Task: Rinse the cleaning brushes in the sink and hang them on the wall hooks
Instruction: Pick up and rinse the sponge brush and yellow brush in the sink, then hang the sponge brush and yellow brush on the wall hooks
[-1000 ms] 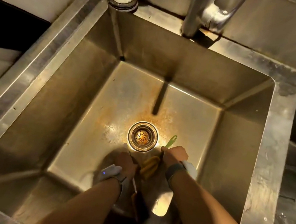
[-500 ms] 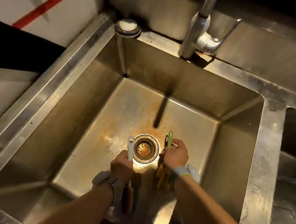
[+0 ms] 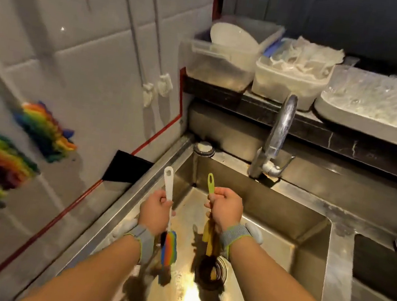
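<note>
My left hand (image 3: 156,211) grips the white handle of a brush (image 3: 168,187) whose rainbow-coloured head (image 3: 169,247) hangs down below the fist. A second brush with a green handle (image 3: 211,183) sits in my right hand (image 3: 226,209), its yellow head (image 3: 208,237) pointing down. Both brushes are held upright above the steel sink (image 3: 284,217), handle loops up. The tap (image 3: 275,140) stands at the back rim; no water runs from it. The drain (image 3: 214,271) lies under the yellow head.
Several rainbow brush heads (image 3: 43,130) hang on the tiled wall at the left. Plastic containers (image 3: 225,55) and a tray (image 3: 380,103) fill the shelf behind the tap. A second basin (image 3: 381,288) lies to the right. Two cable plugs (image 3: 156,89) hang on the wall.
Both hands have lifted the brushes up from the sink floor near the drain to above the basin. The view has tilted up, bringing the wall and shelf into sight.
</note>
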Tool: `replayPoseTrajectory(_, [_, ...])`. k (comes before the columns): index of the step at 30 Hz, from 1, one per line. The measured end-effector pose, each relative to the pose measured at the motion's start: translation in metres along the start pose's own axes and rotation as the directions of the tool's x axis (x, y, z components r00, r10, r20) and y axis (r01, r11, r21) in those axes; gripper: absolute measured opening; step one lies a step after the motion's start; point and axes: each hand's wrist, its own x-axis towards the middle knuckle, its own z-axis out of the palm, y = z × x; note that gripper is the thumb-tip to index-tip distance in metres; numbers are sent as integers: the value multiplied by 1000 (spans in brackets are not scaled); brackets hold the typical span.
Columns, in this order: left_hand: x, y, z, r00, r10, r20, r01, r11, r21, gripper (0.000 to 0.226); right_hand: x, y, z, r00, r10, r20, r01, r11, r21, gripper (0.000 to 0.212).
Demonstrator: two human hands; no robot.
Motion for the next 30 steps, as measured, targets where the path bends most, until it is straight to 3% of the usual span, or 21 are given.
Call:
replayPoseTrajectory(6, [-12, 87, -60, 981, 146, -125, -158, 984, -84, 22, -35, -89, 29, 980, -161, 116, 156, 986, 54, 11])
replayPoseTrajectory(10, [-26, 140, -107, 952, 199, -231, -233, 964, -126, 14, -58, -149, 49, 939, -291, 182, 284, 957, 61, 10])
replayPoseTrajectory(14, [-41, 183, -158, 904, 259, -340, -325, 934, -151, 20, -90, -213, 75, 878, -417, 232, 410, 908, 82, 11])
replayPoseTrajectory(23, [-60, 238, -219, 810, 316, -494, -430, 893, -134, 15, -136, -288, 128, 787, -506, 354, 441, 862, 250, 15])
replayPoseTrajectory(30, [-57, 256, -224, 781, 313, -541, -444, 887, -127, 12, -135, -302, 131, 779, -514, 359, 454, 857, 244, 12])
